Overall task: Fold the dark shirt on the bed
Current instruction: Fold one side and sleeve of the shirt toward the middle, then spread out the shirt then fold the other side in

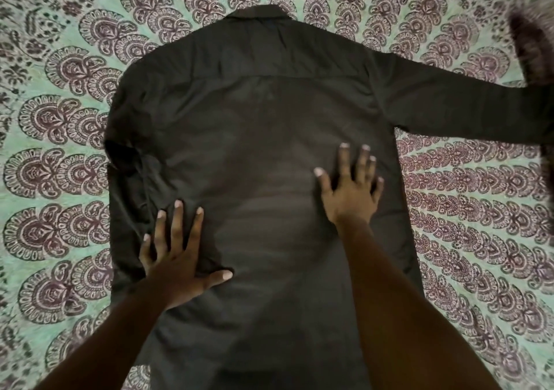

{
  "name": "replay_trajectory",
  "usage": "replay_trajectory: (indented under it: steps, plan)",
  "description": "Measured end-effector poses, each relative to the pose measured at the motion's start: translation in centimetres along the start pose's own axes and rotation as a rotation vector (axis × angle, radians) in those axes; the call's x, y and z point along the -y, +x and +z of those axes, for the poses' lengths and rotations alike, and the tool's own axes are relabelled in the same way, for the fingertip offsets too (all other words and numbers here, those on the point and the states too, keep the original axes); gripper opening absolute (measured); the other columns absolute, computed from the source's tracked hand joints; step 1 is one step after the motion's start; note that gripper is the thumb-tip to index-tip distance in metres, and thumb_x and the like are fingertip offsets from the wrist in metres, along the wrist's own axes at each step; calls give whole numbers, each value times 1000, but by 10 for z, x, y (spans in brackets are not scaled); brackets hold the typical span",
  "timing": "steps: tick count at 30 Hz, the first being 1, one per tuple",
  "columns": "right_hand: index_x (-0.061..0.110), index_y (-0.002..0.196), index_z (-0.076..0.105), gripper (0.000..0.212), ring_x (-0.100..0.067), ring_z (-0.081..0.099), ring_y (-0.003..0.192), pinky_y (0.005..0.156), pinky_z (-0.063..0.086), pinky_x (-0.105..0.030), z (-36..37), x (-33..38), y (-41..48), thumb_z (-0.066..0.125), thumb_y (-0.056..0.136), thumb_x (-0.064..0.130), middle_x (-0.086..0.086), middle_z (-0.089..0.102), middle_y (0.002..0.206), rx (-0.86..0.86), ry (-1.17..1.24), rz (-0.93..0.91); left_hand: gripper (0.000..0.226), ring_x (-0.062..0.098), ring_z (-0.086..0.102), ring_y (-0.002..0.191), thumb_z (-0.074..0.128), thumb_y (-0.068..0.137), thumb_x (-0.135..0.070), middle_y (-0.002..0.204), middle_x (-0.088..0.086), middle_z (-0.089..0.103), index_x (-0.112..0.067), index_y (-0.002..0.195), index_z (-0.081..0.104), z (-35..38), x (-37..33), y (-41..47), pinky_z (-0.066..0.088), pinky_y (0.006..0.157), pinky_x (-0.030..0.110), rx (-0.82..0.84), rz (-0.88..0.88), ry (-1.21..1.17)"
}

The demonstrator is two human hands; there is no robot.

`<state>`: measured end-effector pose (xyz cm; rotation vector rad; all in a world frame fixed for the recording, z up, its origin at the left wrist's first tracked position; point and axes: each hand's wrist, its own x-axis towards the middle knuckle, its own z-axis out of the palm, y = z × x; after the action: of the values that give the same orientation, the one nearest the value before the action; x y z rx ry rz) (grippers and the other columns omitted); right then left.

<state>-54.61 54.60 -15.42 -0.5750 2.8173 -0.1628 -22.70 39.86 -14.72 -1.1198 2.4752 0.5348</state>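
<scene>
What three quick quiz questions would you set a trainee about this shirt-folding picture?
1. True or false: the left hand and the right hand both lie flat, fingers spread, on the dark shirt.
2. Which way does the outstretched sleeve reach over the patterned bedsheet? A: to the person's right. B: to the person's left. C: towards the person.
3. Fill in: the collar lies at the end ___ from the person.
Key: 1 true; 2 A; 3 farthest.
</scene>
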Motion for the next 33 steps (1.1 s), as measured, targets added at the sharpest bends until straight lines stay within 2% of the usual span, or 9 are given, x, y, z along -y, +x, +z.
replay_trajectory:
  steps: [2,4,8,15,20,22,25,29,33]
  plan:
    - [33,167,3,89,-38,-10,160,127,1,-61,-8,2,9,27,96,81,-12,-10,175,-2,119,319,134,32,-12,159,26,48,-111,169,-7,-29,-47,159,-17,-2,1,0,15,119,63,9,6,-11]
    - [24,168,8,91,-43,-9,159,126,2,-61,-14,12,8,31,97,78,-20,-8,173,-42,82,280,135,32,-14,159,27,48,-111,168,-7,-31,-47,158,-18,-4,1,1,14,119,63,25,14,-17]
    - [29,167,11,82,-38,-7,161,127,9,-56,-2,52,-28,39,101,68,-13,-8,175,-65,-70,-373,125,31,-5,160,39,62,-102,173,-3,-17,-42,163,-2,-9,-1,-7,18,119,62,-26,42,-45]
    - [17,166,20,80,-29,5,162,127,15,-58,44,104,-87,41,104,62,-10,8,175,157,-235,-1280,63,32,29,152,47,101,-44,172,-1,19,-18,158,38,-1,32,-39,34,117,55,-324,139,-239]
    - [24,167,14,84,-33,-4,162,128,4,-57,45,156,-72,35,100,70,-10,-6,175,72,-122,-751,54,45,42,129,56,100,-31,150,22,42,-5,146,45,-35,51,-7,38,108,57,-501,-306,-415]
    - [22,167,15,84,-32,-4,162,129,6,-58,47,176,-77,34,100,70,-8,-6,176,112,-148,-831,65,49,42,129,71,92,-34,143,28,45,0,141,45,-49,60,12,40,105,60,-354,-487,-470]
    - [13,163,30,76,-28,12,161,126,22,-58,53,193,-94,38,104,60,-8,16,174,118,-142,-1128,45,45,56,119,71,93,-37,122,25,62,-4,121,60,-71,70,27,47,92,50,-217,-572,-539]
    - [12,150,54,58,-31,43,149,118,40,-52,46,219,-105,41,105,47,-10,43,163,88,-3,-983,31,46,63,102,62,101,-32,105,29,68,-2,109,61,-97,95,29,48,83,48,-408,-548,-736]
    - [10,126,66,46,-37,63,108,85,57,-46,39,255,-118,40,103,41,-12,62,123,74,187,-849,26,40,64,95,61,103,-29,94,23,65,-2,105,61,-124,133,28,41,75,40,-583,-564,-856]
